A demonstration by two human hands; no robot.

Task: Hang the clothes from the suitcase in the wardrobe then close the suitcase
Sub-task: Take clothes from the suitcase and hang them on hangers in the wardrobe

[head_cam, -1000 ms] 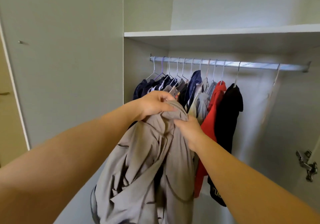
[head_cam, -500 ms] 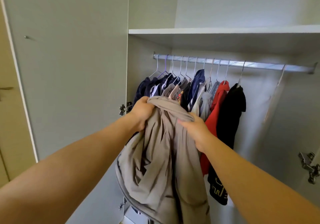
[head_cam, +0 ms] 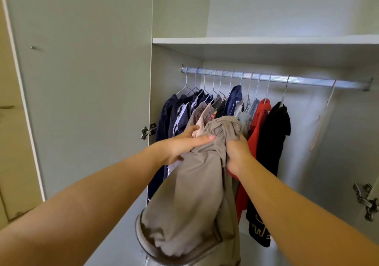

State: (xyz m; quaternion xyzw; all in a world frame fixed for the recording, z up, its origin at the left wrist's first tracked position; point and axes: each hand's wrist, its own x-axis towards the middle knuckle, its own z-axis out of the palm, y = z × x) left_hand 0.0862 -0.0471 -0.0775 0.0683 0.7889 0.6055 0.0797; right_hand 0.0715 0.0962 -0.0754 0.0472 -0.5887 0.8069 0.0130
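Note:
A bunched beige-grey garment (head_cam: 194,200) hangs from both my hands in front of the open wardrobe. My left hand (head_cam: 184,145) holds its upper left part, thumb laid across the fabric. My right hand (head_cam: 235,152) grips the gathered top from the right. Behind them the metal rail (head_cam: 303,80) carries several hung clothes: navy ones (head_cam: 174,118) at the left, a red one (head_cam: 256,134) and a black one (head_cam: 272,134) further right. An empty white hanger (head_cam: 324,118) hangs alone near the rail's right end. The suitcase is out of view.
A white shelf (head_cam: 266,39) runs above the rail. The left wardrobe door (head_cam: 82,81) stands open with a hinge (head_cam: 148,131) at mid height. Another hinge (head_cam: 367,202) shows at the right edge. Bare rail lies between the black garment and the empty hanger.
Both hands have lifted the garment and carried it closer to the hung clothes. The left hand shifted its hold so its thumb lies across the fabric.

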